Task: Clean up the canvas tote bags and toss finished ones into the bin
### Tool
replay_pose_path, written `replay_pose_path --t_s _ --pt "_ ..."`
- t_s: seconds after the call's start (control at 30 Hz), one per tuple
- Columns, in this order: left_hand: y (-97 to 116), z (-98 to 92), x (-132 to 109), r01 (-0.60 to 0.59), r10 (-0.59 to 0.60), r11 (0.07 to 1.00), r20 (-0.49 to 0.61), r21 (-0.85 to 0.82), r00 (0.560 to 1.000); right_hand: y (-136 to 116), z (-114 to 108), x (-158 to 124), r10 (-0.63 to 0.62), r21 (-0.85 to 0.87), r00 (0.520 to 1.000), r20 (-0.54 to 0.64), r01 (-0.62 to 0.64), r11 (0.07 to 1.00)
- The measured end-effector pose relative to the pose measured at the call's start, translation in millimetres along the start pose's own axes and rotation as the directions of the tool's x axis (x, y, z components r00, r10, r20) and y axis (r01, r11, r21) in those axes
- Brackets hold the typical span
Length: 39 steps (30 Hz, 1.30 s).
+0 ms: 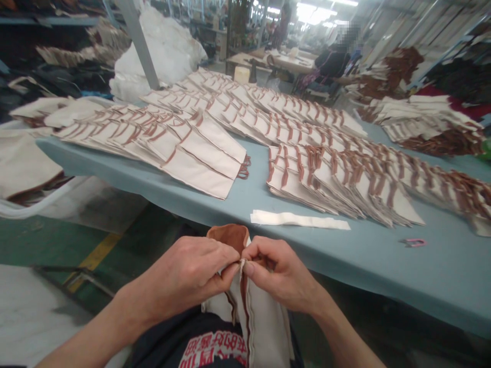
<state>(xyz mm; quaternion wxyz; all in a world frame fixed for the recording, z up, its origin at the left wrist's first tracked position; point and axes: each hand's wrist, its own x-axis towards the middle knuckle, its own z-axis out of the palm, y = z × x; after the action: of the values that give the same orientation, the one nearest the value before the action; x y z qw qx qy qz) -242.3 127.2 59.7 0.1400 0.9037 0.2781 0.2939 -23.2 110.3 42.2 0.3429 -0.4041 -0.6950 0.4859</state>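
A cream fabric piece with brown trim (266, 327) lies over my lap, its seam running up between my hands. My left hand (192, 268) pinches the top of that seam from the left, fingers closed. From the other side my right hand (282, 273) grips the same edge between thumb and fingers, and the two sets of fingertips nearly meet. A brown flap (229, 234) of the piece rises above my fingers. Just what the fingertips do at the seam is hidden.
Rows of similar cream and brown pieces (207, 153) cover much of the blue table (172, 209). A white strip (299, 220) and pink thread snips (414, 242) lie near its front edge. A white bin (76, 199) stands left. A seated person (332, 64) is far back.
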Motion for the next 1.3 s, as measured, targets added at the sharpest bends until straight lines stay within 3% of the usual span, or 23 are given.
replay_pose_path --t_s 0.1,0.27,0.4,0.57,0.7,0.93,1.1,1.3 --pt "-1 0.1 1 -0.027 0.029 0.999 0.053 -0.036 0.998 0 1 -1 0.028 0.019 1.000 0.012 -0.028 0.999" --pt "-4 3.2 0 0.005 -0.002 0.998 0.049 -0.069 0.999 2 2 -2 0.060 0.078 0.998 0.038 -0.062 0.995" --pt "-6 5.9 0 0.107 -0.099 0.979 0.056 -0.171 0.994 2 4 -2 0.060 0.124 0.997 0.040 -0.065 0.990" --pt "-5 7.5 5 0.345 -0.296 0.817 0.177 -0.462 0.939 -2 6 -1 0.088 0.161 0.996 0.031 -0.091 0.983" --pt "-2 7.2 12 0.465 -0.372 0.678 0.280 -0.569 0.885 -3 7 1 0.113 0.204 0.993 0.039 -0.119 0.972" --pt "-3 9.7 11 0.513 -0.401 0.634 0.321 -0.579 0.858 -2 4 5 0.203 0.201 0.972 0.117 -0.223 0.954" --pt "-4 11.8 10 0.476 -0.359 0.695 0.313 -0.539 0.879 -5 -4 6 0.226 0.024 0.968 0.108 -0.230 0.973" --pt "-4 6.6 14 0.382 -0.285 0.781 0.261 -0.495 0.922 -25 -14 7 0.076 -0.334 0.993 0.088 -0.042 0.942"
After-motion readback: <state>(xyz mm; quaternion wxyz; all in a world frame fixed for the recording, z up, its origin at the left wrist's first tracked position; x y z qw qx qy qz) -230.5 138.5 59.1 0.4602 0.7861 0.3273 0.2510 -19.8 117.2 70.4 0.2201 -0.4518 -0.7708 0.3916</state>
